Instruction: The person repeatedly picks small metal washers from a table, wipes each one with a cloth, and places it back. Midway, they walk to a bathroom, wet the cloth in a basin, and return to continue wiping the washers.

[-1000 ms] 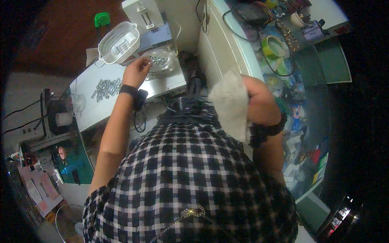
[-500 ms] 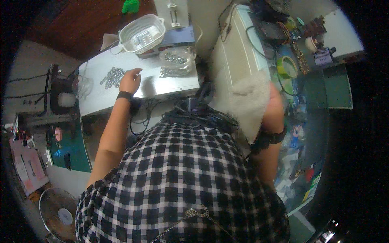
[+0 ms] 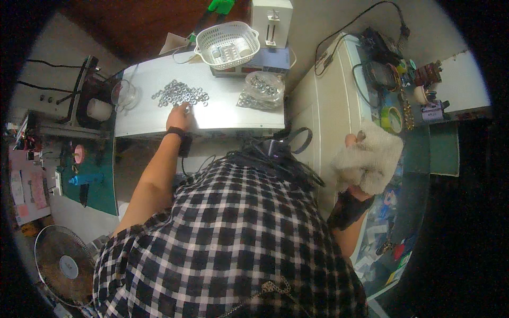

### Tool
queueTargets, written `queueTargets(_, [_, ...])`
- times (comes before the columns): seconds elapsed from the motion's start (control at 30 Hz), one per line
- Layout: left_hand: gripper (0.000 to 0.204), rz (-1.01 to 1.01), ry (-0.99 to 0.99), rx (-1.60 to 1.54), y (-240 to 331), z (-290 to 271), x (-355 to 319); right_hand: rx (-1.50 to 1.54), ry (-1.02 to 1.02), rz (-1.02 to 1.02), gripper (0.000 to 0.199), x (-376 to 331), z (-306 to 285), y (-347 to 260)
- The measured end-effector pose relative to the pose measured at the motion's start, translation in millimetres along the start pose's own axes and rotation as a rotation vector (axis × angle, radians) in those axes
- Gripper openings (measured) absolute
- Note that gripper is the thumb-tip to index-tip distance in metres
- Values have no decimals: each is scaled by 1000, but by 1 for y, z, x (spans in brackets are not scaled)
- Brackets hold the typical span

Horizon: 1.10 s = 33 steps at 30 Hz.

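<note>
My left hand [image 3: 179, 117], a dark band on its wrist, reaches over the white tabletop [image 3: 228, 114]. Its fingers are bunched at the near edge of a loose pile of small silvery metal nuts [image 3: 179, 93]; whatever they pinch is too small to make out. Over on the right, my right hand [image 3: 358, 192] grips a beige cloth [image 3: 371, 161]. The thumb shows at the cloth's upper left, and the fabric hides most of the other fingers. At the table's right end, a clear plastic bag [image 3: 261, 91] contains more nuts.
A white perforated basket [image 3: 228, 46] rests on a blue-grey box [image 3: 265, 62] at the back. A clear plastic container [image 3: 125, 95] stands at the left end. Beyond a beige cabinet [image 3: 339, 85] lies a cluttered glass surface with a green tape roll [image 3: 392, 120]. A fan [image 3: 68, 265] stands lower left.
The whole view has shifted. My left hand has gone from the right side of the nuts to their near edge. The cloth has come up and bunched around my right hand.
</note>
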<state>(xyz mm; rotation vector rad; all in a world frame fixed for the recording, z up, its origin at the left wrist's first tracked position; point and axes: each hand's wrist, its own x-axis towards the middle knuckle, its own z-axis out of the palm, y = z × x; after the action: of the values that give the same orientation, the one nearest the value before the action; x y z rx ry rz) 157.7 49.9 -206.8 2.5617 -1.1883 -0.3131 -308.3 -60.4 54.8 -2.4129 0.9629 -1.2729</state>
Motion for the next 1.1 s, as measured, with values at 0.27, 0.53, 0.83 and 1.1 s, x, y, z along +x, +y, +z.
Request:
queueTargets(0.27, [23, -15, -53, -8, 10, -14, 7, 1573, 291, 728, 27, -51, 19, 15])
queueTargets(0.53, [19, 47, -135, 113, 15, -16, 13, 1404, 80, 637, 34, -62, 19, 28])
queueTargets(0.83, [25, 336, 99, -534, 94, -113, -48, 1677, -138, 772, 47, -15, 45, 2])
queueTargets(1.1, [27, 832, 303, -568, 202, -246, -136, 1932, -619, 926, 54, 43, 85, -60])
